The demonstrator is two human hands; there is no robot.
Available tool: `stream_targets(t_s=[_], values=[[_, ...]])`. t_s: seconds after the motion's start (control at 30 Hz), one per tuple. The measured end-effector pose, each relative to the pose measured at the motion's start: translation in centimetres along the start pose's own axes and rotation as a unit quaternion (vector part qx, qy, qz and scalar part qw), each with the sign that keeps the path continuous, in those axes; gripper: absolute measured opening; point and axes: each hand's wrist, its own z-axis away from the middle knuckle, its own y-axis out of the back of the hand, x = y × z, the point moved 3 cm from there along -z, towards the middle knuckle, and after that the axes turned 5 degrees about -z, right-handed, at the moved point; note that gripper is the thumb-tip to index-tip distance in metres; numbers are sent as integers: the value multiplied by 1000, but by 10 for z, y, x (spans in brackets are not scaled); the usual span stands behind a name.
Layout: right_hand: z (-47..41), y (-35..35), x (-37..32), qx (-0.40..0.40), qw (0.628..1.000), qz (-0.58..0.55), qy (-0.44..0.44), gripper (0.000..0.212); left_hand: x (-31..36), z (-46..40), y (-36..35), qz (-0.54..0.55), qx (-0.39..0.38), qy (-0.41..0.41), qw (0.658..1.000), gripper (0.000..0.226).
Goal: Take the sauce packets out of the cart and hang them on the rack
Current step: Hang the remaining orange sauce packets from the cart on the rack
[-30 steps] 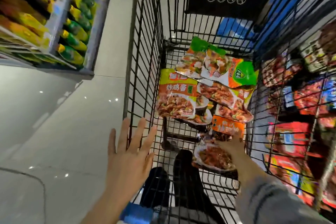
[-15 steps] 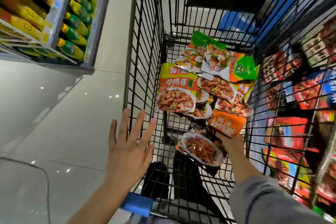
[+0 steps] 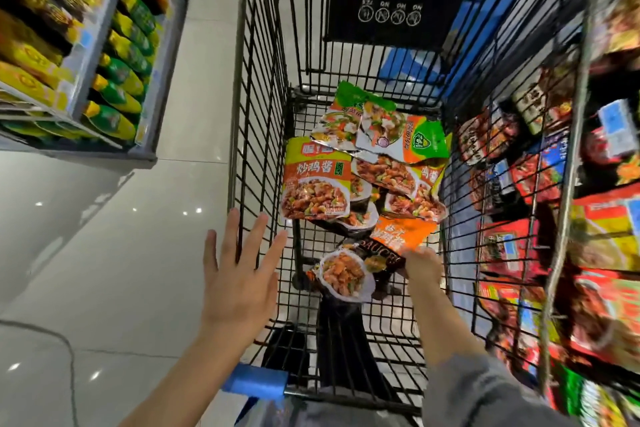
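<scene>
A black wire shopping cart [image 3: 263, 121] fills the middle of the frame, seen from above. Inside it, the right hand [image 3: 423, 265], entering from the lower right in a grey sleeve [image 3: 485, 388], pinches the edge of a sauce packet [image 3: 360, 267] low in the centre. This packet is dark with an orange top, the word SAUCE in pale letters, and a printed white bowl of glazed meat pieces facing the camera; it is tilted and lifted clear of the cart's wire floor. Whether a second orange packet is caught in the same grip cannot be told. Above it in the frame lies a loose pile of packets [image 3: 367, 163], overlapping flat on the floor, some orange and yellow with red lettering, others green and white at the far end. The left hand [image 3: 239, 274] hovers outside the cart's left wall, fingers spread wide and straight, holding nothing. Open wire floor shows between the held packet and the near wall. The left side of the frame is bare pale tiled floor [image 3: 104, 253]. A shelf [image 3: 86, 55] of green and yellow bags occupies the upper left, and a rack [image 3: 568, 204] crowded with red packets runs close along the cart's right wall.
</scene>
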Motion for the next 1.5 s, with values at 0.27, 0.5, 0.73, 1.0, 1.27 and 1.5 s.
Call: stream_targets(t_s=[0.27, 0.5, 0.73, 1.0, 1.27, 1.5], values=[[49, 47, 0, 108, 991, 27, 72, 23, 29, -8, 13, 36, -33, -41, 998, 66], [65, 77, -10, 76, 958, 211, 179, 18, 121, -64, -63, 93, -180, -145, 968, 56], [27, 81, -13, 44, 942, 289, 165, 16, 160, -100, -184, 29, -317, -135, 938, 67], [17, 75, -10, 8, 958, 234, 164, 19, 165, -117, -219, -16, -324, -183, 928, 66], [8, 80, 2, 18, 968, 192, 164, 18, 160, -105, -197, 61, -241, -144, 958, 57], [4, 79, 4, 11, 969, 205, 137, 13, 146, -15, -155, 88, -331, -218, 914, 74]])
